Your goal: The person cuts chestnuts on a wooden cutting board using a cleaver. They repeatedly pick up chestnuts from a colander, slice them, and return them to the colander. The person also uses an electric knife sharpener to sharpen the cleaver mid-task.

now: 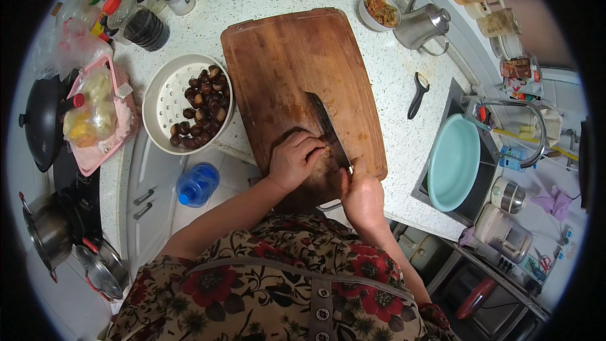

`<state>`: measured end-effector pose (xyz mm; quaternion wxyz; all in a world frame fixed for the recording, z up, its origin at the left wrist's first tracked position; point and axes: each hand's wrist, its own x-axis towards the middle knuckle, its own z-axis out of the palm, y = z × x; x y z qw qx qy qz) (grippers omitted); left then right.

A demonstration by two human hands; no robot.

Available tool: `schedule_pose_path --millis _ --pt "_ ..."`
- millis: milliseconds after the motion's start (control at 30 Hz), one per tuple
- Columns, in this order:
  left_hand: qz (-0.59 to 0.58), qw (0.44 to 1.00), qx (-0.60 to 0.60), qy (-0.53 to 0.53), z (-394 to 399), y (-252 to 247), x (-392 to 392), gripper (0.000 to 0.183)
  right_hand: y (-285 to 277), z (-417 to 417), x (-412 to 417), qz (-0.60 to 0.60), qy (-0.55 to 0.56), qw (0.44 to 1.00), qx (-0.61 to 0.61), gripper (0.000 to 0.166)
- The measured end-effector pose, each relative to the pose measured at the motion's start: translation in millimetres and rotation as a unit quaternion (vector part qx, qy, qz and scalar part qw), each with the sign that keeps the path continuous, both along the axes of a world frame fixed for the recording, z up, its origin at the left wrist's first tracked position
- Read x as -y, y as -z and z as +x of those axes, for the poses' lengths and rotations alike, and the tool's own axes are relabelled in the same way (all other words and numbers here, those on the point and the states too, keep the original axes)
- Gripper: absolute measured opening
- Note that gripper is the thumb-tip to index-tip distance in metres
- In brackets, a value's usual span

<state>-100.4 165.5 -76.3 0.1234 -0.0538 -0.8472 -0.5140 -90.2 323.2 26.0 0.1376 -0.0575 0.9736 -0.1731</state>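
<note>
On the wooden cutting board (293, 61), my right hand (363, 196) grips the handle of a kitchen knife (329, 128). Its dark, broad blade points away from me and slightly left. Just left of the blade, my left hand (296, 158) rests on the board with curled fingers. A small brownish piece of food (326, 148) shows at its fingertips, mostly hidden, so its kind is unclear. Left of the board, a white perforated steamer basket (161, 99) holds several dark brown chestnuts (203, 109), gathered at its right side. Damp patches and small scraps mark the board.
Beyond the board's right side stand a bowl of food (381, 12), a metal kettle (421, 26) and a black peeler (418, 97). A turquoise basin (453, 163) sits at the sink. Bottles (142, 26) and a pink basket (99, 151) stand left; a blue jug (198, 184) is on the floor.
</note>
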Motion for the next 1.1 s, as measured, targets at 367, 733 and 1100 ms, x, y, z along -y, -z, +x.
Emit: schedule_pose_path --millis 367,733,1100 --pt "0.124 0.992 0.032 -0.023 17 -2 24 0.017 14 5 -11 -0.03 0.014 0.998 -0.049 0.018" --pt "0.13 0.99 0.032 -0.054 39 10 46 0.015 -16 -2 -1 -0.093 0.035 0.992 -0.08 0.015" --pt "0.126 0.991 0.03 -0.041 41 12 51 0.015 -10 -3 4 -0.1 -0.008 0.989 -0.109 0.017"
